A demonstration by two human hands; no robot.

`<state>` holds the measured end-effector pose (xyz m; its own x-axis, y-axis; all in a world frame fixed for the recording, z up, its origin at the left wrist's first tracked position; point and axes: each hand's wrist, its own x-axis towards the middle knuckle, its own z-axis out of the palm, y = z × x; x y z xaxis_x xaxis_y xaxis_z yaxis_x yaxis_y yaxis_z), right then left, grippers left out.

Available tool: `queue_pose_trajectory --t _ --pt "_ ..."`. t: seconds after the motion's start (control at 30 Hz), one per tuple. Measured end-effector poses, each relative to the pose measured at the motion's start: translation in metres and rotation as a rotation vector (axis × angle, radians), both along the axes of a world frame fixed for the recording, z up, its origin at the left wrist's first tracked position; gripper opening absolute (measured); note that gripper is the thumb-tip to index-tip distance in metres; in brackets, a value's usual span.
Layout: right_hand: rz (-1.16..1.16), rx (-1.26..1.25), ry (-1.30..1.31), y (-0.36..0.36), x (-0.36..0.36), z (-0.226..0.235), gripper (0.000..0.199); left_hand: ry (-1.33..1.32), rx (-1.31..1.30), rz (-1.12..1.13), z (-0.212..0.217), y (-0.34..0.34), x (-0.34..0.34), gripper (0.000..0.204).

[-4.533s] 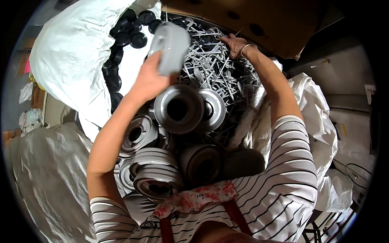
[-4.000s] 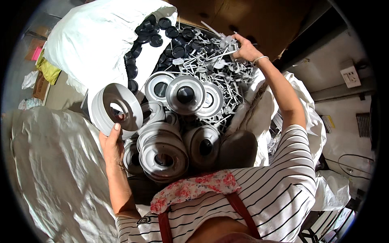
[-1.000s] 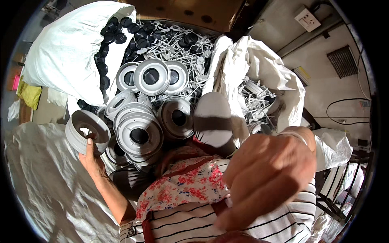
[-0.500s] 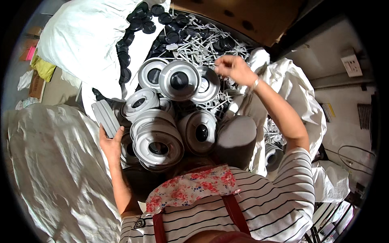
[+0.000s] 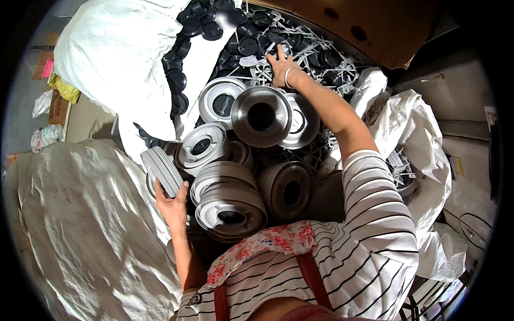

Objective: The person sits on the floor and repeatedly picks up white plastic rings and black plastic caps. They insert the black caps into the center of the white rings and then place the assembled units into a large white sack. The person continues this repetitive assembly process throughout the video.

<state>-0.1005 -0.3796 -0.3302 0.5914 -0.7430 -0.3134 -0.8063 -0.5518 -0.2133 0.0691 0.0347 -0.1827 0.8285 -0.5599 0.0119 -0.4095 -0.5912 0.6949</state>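
My left hand (image 5: 173, 209) grips a stack of grey round plastic rings (image 5: 161, 170), tilted and seen edge-on, thumb on one side. At the far side my right hand (image 5: 282, 69) reaches over a heap of white plastic sticks (image 5: 313, 49) and black round caps (image 5: 249, 46). Its fingers are spread, and I cannot tell whether they touch the heap. Just below that hand, grey rings with wide centre holes lie overlapping, a shiny one (image 5: 244, 121) on top. Closer to me, more rings sit in a leaning stack (image 5: 227, 184), beside a single darker ring (image 5: 273, 195).
A full white sack (image 5: 112, 59) stands at the far left, and a large pale sheet (image 5: 80, 208) covers the near left. An open white sack (image 5: 412, 123) slumps at the right. Behind the heap is a brown cardboard box (image 5: 369, 27).
My right hand has moved forward and left, from beside the rings to over the heap, and its fingers have spread. My left hand still holds its stack. The whole view has shifted slightly.
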Motion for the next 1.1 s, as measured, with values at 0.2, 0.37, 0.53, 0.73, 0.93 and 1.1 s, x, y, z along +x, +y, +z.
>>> queue_pose_trajectory --t 0.2,0.37,0.53,0.73,0.93,1.1 --pt "-0.174 0.027 -0.297 0.003 -0.046 0.006 0.085 0.064 -0.083 0.009 0.013 0.002 0.0 0.072" --pt "-0.266 -0.05 -0.52 -0.01 -0.07 0.065 0.08 0.009 -0.181 0.063 0.022 0.016 0.0 0.062" --pt "-0.245 0.269 -0.852 -0.022 -0.076 0.141 0.056 0.099 -0.306 0.081 0.037 0.021 -0.005 0.05" --pt "-0.354 0.772 -1.261 0.004 -0.096 0.178 0.036 0.367 -0.667 0.09 0.042 0.039 -0.004 0.046" --pt "-0.305 0.528 -1.135 0.077 -0.209 0.247 0.068 0.403 -0.789 0.093 0.055 0.057 -0.008 0.046" --pt "-0.443 0.302 -0.891 0.164 -0.363 0.282 0.088 0.397 -0.824 0.141 0.053 0.082 -0.004 0.051"
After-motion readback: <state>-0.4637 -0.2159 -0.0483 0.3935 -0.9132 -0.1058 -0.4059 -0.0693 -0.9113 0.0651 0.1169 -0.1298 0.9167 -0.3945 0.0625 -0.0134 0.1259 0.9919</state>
